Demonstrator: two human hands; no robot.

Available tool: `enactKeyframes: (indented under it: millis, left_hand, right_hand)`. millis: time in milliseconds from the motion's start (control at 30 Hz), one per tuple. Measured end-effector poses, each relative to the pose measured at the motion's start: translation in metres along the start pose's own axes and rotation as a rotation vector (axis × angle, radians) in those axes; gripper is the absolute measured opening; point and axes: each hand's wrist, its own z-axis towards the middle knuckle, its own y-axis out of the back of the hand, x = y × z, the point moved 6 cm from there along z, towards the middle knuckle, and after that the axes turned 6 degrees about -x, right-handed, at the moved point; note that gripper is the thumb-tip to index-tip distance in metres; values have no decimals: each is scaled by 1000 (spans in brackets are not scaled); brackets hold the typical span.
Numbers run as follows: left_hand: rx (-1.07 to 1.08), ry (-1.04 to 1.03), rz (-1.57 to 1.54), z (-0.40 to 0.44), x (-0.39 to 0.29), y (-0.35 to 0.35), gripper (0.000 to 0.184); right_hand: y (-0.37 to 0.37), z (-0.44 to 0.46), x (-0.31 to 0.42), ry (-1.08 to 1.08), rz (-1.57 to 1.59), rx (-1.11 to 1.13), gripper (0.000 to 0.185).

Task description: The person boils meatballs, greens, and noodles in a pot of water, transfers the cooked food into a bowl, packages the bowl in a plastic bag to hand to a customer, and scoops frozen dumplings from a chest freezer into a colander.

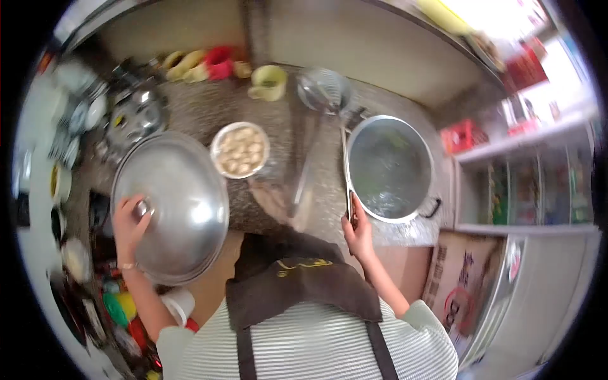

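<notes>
My left hand [131, 221] is closed on the small knob of a big round metal lid [183, 212] at the left. My right hand [359, 231] grips the handle of a long metal utensil [346, 158], which stands along the left side of a large pot [389, 168]. Steam or cloudy liquid with something greenish shows inside the pot. A white bowl [240, 150] of pale round pieces is on the counter just right of the lid.
A wire strainer [324, 90] and a yellow-green cup [269, 83] are at the back of the counter [253, 215]. Metal dishes [135, 117] stand at the back left. On the right are a shelf [529, 142] and a cardboard box [459, 278].
</notes>
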Motion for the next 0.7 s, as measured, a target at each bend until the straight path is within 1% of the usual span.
enactKeyframes:
  millis: [33, 67, 100, 133, 167, 200, 233, 267, 333, 367, 433, 467, 500, 533, 567, 633, 667, 700]
  left_hand:
    - [18, 25, -50, 0, 7, -5, 35]
    - [29, 58, -92, 0, 12, -9, 34]
    - [51, 24, -106, 1, 3, -12, 34]
    - [58, 45, -69, 2, -3, -11, 33]
    - [58, 73, -28, 2, -6, -11, 33]
    - [67, 54, -33, 4, -10, -13, 33]
    - [77, 42, -30, 6, -12, -14, 33]
    - [89, 32, -26, 8, -14, -18, 33]
    - [98, 8, -34, 13, -18, -22, 34]
    - [100, -1, -39, 15, -19, -24, 34]
    - [118, -43, -11, 20, -16, -28, 35]
    - [124, -71, 20, 22, -16, -30, 36]
    - [132, -85, 24, 22, -19, -31, 36]
    - [134, -55, -9, 21, -21, -32, 36]
    - [135, -22, -42, 22, -23, -32, 36]
    - [130, -49, -58, 22, -32, -33, 36]
    - [118, -70, -78, 22, -35, -32, 36]
    - [121, -66, -78, 21, -34, -33, 36]
  right_hand:
    - [24, 1, -19, 56, -66, -153, 60]
    - [47, -2, -25, -5, -95, -254, 60]
    - [68, -2, -46, -9, -97, -346, 61]
    - [90, -2, -66, -8, -99, -429, 61]
    - [107, 1, -72, -78, -188, -431, 62]
    - [124, 1, -79, -147, -275, -429, 62]
    - [140, 7, -107, 110, -363, -479, 66]
    - [151, 8, -111, 100, -363, -493, 66]
    - [160, 25, -104, 245, -714, -412, 64]
    - [167, 36, -108, 231, -713, -424, 64]
    - [172, 66, -128, 123, -967, -313, 58]
    - [180, 76, -131, 107, -959, -323, 58]
    - [187, 87, -137, 58, -1013, -301, 53]
    - [193, 93, -143, 10, -1066, -276, 49]
    - [199, 96, -147, 1, -1059, -280, 49]
    - [221, 93, -158, -99, -1020, -361, 50]
    - [226, 89, -163, -102, -1020, -359, 50]
    - [232, 81, -170, -159, -1015, -371, 51]
